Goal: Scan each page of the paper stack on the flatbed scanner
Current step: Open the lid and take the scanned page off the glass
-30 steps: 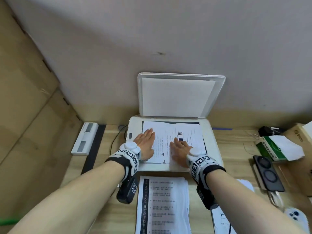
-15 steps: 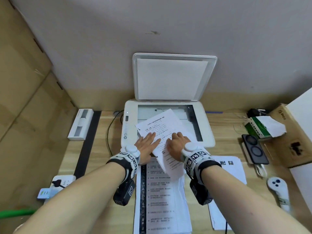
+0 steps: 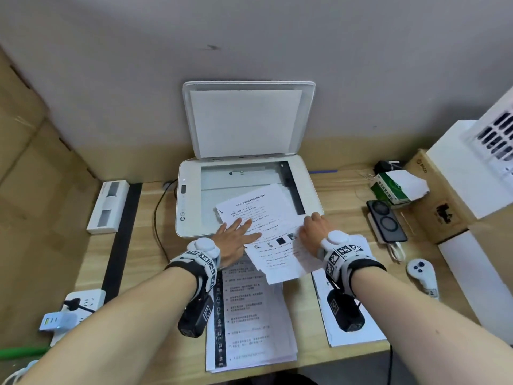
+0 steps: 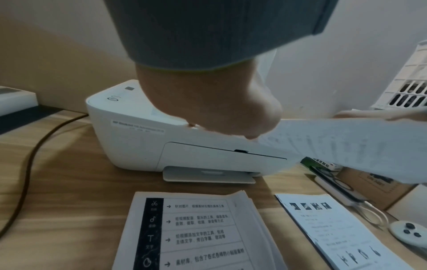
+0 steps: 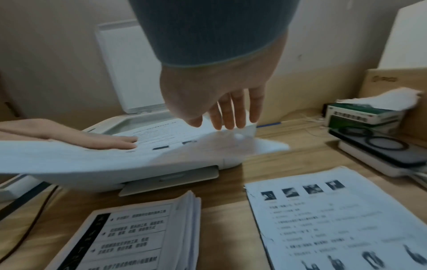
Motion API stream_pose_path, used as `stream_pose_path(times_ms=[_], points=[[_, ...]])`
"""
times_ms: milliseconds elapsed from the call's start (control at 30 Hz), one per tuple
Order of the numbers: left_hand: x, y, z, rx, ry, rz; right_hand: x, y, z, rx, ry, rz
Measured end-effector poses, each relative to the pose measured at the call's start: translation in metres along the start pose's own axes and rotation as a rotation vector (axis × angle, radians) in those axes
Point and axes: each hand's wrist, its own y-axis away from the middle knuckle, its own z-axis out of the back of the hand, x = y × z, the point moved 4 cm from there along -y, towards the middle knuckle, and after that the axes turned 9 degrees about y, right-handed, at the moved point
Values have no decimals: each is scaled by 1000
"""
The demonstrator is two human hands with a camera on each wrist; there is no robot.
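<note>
Wooden table (image 3: 138, 245), scanner (image 3: 191, 173) lid up; page (image 3: 266, 232) skewed half off glass, printed side up; left hand (image 3: 236, 234) flat, pinning it; right hand (image 3: 313, 232) fingers straight on its edge, probably sliding it off toward the side pile (image 3: 358, 334); stack (image 3: 249, 315) waits in front.

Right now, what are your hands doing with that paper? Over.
Left hand flat on the sheet; right hand open at its edge. Sheet askew, half off the scanner glass. Lid up, nothing blocking.

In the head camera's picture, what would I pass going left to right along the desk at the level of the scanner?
White box → black strip → cable → scanner → loose page → dark device with two rings → cardboard box.
</note>
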Motion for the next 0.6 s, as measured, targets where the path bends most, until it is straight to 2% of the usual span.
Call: stream_pose_path(times_ms=[67,133,400,500,600], points=[[-15,2,-1,-16,26,-26,-16,10,-3,94,35,-36],[-35,3,0,-21,19,-50,-32,19,-10,93,73,-27],[-93,-22,-10,-78,-90,-83,-103,41,-48,138,-91,-91],[-132,-44,-27,-29,-123,-121,-143,53,-84,209,-175,-126],[-161,-59,-44,5,-157,-135,-174,65,-107,204,-219,-186]])
